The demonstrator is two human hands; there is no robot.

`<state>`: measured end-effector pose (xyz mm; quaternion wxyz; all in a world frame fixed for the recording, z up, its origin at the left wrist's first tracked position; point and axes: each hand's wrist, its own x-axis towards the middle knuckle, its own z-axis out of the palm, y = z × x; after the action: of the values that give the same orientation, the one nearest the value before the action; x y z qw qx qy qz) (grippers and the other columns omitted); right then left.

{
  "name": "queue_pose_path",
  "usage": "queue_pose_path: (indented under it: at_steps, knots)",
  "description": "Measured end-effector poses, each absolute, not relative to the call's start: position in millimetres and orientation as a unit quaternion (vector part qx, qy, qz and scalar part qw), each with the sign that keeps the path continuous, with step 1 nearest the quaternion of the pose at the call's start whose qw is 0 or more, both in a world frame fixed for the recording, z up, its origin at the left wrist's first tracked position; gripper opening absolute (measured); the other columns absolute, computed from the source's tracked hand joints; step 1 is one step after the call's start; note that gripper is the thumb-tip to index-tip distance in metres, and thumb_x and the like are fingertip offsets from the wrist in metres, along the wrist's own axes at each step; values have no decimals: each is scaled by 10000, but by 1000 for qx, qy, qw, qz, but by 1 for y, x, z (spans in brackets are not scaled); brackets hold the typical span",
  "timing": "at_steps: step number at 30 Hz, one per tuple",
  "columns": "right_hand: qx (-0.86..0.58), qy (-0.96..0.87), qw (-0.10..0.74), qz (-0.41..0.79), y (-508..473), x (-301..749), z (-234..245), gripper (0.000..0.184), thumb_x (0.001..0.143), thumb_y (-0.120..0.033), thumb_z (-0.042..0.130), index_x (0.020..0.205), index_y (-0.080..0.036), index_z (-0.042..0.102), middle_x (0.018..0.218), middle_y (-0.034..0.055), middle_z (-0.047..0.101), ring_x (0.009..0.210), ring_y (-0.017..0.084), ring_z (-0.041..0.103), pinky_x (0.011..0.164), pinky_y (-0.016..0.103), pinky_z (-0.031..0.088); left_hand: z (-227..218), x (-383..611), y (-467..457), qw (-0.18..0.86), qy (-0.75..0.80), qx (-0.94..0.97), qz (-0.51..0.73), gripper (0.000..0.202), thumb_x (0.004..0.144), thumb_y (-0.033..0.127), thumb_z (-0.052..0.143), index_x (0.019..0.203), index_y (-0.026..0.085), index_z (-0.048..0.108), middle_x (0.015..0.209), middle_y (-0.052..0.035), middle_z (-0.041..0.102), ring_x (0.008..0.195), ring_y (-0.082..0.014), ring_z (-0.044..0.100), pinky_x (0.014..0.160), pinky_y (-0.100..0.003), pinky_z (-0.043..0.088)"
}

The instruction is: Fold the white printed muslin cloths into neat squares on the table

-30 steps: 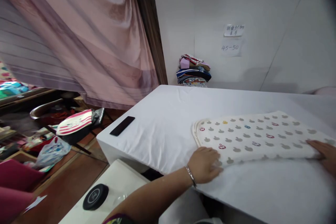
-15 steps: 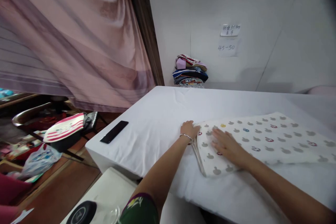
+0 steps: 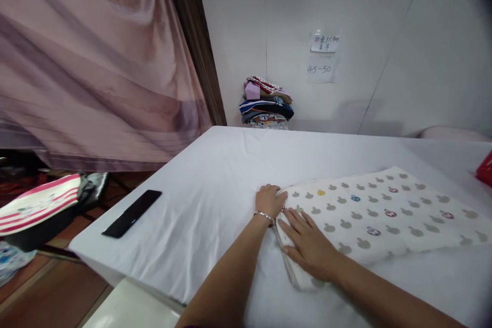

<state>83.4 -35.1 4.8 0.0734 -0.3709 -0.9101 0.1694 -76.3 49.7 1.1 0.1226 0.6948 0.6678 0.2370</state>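
at the left edge of the printed cloth (image 3: pixel 384 210), left hand (image 3: pixel 269 200) still gripping it, right hand (image 3: pixel 307 246) flat, nearer

wall (image 3: pixel 384 36): white; two paper notes (image 3: pixel 322 55) | curtain (image 3: pixel 96 61): pink, left | floor (image 3: pixel 46 292): reddish-brown | table (image 3: pixel 215 174): white cloth | corner: stacked clothes (image 3: pixel 266 101)

Right hand (image 3: pixel 307 243) has crossed from the frame's right edge to the cloth's (image 3: pixel 384 210) left end; left hand (image 3: pixel 269 200) moved up beside it.
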Motion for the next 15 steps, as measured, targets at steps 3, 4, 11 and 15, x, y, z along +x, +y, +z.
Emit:
queue_pose_path:
  at_steps: [3, 4, 11, 15]
  knots:
    - [-361, -909, 67, 200, -29, 87, 17, 563, 881, -535, 304, 1381, -276, 313, 1483, 46, 153, 1355, 244, 79, 1083, 486, 118, -3, -79, 50, 131, 655, 704, 241, 237, 790, 357, 518, 923, 222, 661, 948, -34, 645, 915, -189, 549, 843, -302, 404]
    - [-361, -907, 72, 205, -23, 90, 21, 528, 888, -518, 302, 1362, -288, 346, 1479, 36, 174, 1353, 240, 101, 1080, 484, 133, -4, -80, 51, 138, 654, 703, 243, 225, 793, 348, 521, 920, 224, 659, 946, -28, 645, 908, -180, 552, 841, -292, 402]
    - [-518, -845, 96, 89, 46, 122, 9, 514, 893, -425, 311, 1326, -167, 413, 1440, 105, 278, 1339, 253, 170, 1069, 489, 153, -9, -83, 53, 154, 651, 693, 270, 197, 784, 347, 558, 903, 224, 657, 911, -13, 645, 887, -165, 553, 806, -283, 390]
    - [-516, -847, 95, 86, 63, 135, -7, 516, 889, -448, 313, 1334, -202, 400, 1437, 76, 291, 1330, 248, 203, 1060, 481, 194, -9, -84, 53, 155, 646, 692, 281, 168, 781, 325, 568, 877, 224, 659, 886, -9, 649, 863, -162, 553, 788, -280, 389]
